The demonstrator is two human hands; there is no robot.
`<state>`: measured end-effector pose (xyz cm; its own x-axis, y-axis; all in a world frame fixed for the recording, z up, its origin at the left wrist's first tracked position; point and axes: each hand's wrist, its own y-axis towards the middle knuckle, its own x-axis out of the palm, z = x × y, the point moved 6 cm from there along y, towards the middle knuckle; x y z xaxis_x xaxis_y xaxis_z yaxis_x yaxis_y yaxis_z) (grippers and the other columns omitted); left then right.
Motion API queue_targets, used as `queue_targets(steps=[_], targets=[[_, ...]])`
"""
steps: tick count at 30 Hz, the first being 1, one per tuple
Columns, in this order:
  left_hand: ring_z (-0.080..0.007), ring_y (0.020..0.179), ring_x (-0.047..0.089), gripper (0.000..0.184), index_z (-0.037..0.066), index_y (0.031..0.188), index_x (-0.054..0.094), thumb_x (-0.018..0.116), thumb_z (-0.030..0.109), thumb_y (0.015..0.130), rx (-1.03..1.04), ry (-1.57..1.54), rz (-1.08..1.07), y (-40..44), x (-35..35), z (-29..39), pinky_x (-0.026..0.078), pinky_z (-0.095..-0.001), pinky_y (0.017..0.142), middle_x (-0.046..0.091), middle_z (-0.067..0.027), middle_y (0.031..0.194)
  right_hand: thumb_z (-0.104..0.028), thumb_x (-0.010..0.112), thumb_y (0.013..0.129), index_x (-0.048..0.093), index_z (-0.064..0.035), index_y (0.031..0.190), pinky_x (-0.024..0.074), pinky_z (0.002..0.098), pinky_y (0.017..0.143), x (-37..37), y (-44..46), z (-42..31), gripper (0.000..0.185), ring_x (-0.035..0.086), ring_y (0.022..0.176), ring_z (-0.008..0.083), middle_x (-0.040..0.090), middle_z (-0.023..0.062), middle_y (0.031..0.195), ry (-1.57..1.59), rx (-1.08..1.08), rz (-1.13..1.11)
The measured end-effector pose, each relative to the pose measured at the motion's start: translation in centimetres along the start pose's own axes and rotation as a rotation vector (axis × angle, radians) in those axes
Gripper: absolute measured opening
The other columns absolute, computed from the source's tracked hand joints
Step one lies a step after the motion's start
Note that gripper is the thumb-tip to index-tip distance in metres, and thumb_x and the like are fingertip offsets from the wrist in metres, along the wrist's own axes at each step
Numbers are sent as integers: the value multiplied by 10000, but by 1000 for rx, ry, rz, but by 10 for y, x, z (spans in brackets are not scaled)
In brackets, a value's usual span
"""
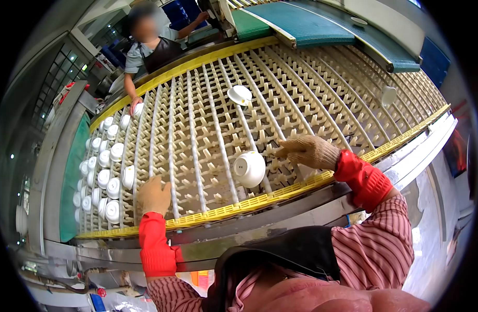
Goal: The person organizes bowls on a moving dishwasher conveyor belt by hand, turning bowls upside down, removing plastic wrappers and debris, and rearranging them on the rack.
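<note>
Near bowl: a white bowl (249, 169) lies tipped on the pegged conveyor (196, 140), between the two gloved hands and just inside the yellow edge strip (239, 206) on the six o'clock side.
Axis of the near bowl: base to rim runs roughly from nine to three o'clock (twelve being the far side of the conveyor), the round base facing nine and partly toward the viewer.
Right hand: the nearer of the two; from the right hand (309, 152) the bowl lies between eight and nine o'clock, near the fingertips but apart from them. This grip is spread, its fingers extended toward nine with nothing seen in them.
Left hand: farther off; from the left hand (154, 196) the same bowl lies between two and three o'clock. Whether this grip is spread or pressed together cannot be told, as the back of the glove hides the palm.
Bowl rows: the grouped bowls (105, 179) stand mostly around ten o'clock from the left hand, the closest bowl (128, 177) just beside the glove.
Outlying bowls: one upper bowl (240, 95) sits at twelve o'clock from the near bowl, another, the far bowl (388, 96), around two.
Far side: a co-worker's hand (135, 105) touches a bowl at eleven o'clock from the left hand.
</note>
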<state>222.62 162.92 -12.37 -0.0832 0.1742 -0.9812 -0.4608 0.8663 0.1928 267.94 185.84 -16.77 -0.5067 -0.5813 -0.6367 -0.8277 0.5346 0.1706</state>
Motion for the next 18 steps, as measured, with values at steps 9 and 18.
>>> queue_targets(steps=[9,18], targets=[[-454,1118,683,326,-5,1079,709,728,307,989,67,10,25,0,5,9,530,-556,963,742,-215,1147,-152,690,1088,634,-37,1532,622,344,1012,-12,-11,0,463,786,1118,167,822,64,1306,96,62,-3],[-431,1112,690,337,19,1055,709,723,350,994,33,63,-48,2,6,28,521,-558,963,745,-180,1129,-138,696,1076,629,0,1515,626,331,1004,-21,-18,12,464,787,1128,152,821,84,1307,179,215,-32]])
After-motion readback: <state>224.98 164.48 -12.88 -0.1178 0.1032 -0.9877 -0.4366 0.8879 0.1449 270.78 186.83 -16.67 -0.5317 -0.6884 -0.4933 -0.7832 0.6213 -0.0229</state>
